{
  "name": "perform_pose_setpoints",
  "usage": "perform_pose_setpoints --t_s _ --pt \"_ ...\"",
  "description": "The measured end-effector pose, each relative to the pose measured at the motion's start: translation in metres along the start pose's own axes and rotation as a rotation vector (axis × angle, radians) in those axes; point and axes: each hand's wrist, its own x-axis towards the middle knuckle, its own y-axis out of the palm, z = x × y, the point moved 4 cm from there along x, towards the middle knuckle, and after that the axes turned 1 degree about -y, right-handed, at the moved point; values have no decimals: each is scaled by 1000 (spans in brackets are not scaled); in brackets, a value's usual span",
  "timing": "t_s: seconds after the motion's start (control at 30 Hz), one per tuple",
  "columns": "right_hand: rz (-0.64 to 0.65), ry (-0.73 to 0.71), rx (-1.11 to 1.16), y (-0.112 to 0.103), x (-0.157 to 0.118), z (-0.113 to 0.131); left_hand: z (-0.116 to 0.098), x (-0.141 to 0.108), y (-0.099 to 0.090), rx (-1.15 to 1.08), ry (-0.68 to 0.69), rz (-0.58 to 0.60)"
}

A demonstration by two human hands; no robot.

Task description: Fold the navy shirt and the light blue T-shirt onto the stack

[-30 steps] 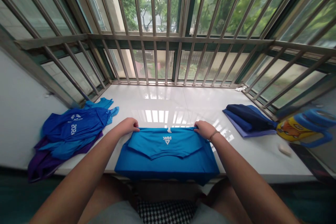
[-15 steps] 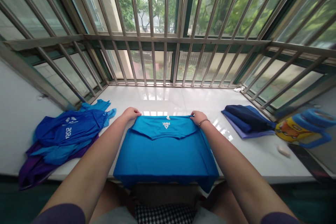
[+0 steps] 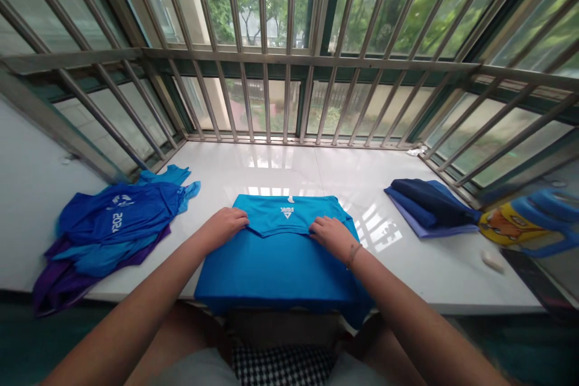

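Observation:
A bright blue garment (image 3: pixel 280 271) lies folded on the white sill, with its end hanging over the near edge. A folded upper layer (image 3: pixel 284 220) bears a small white logo (image 3: pixel 286 211). My left hand (image 3: pixel 224 229) rests flat on that layer's left side, and my right hand (image 3: pixel 329 238) lies on its right side. Neither hand grips the cloth, and both sit near the lower edge of the folded layer.
A rumpled heap of blue and purple clothes (image 3: pixel 113 223) lies on the left of the glossy white sill (image 3: pixel 289 169). Dark navy and lilac garments (image 3: pixel 429 208) lie on the right, beside a yellow-and-blue bag (image 3: pixel 511 226). Metal window bars (image 3: pixel 289 90) stand behind.
Both hands have left the far corners of the blue garment and moved inward and toward me. They now lie flat on the folded layer instead of holding its far edge.

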Motion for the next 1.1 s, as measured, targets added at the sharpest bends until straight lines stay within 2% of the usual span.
perform_pose_setpoints --t_s 0.1,0.23,0.37,0.47,0.53,0.67,0.8,0.93,1.03,1.1 --pt "-33 12 -33 3 2 4 8 2 3 23 -20 -45" --pt "-62 -29 -22 3 -5 9 7 0 1 4 -21 -33" --pt "-37 -14 65 -1 -10 6 4 -4 -1 -107 -114 -35" --pt "-53 91 77 -10 -1 -13 11 7 -8 -111 -211 -115" --pt "-47 220 56 -16 11 -34 21 21 -14 -62 -272 -165" --pt "-1 428 54 -19 35 -78 45 58 -23 36 -382 -92" --pt "67 457 106 -11 53 -109 63 86 -28 42 -366 42" --pt "88 437 154 -3 65 -127 76 103 -30 60 -387 147" --pt "60 421 171 -5 73 -133 79 111 -34 74 -399 175" --pt "9 421 174 -12 75 -135 78 114 -42 88 -400 139"
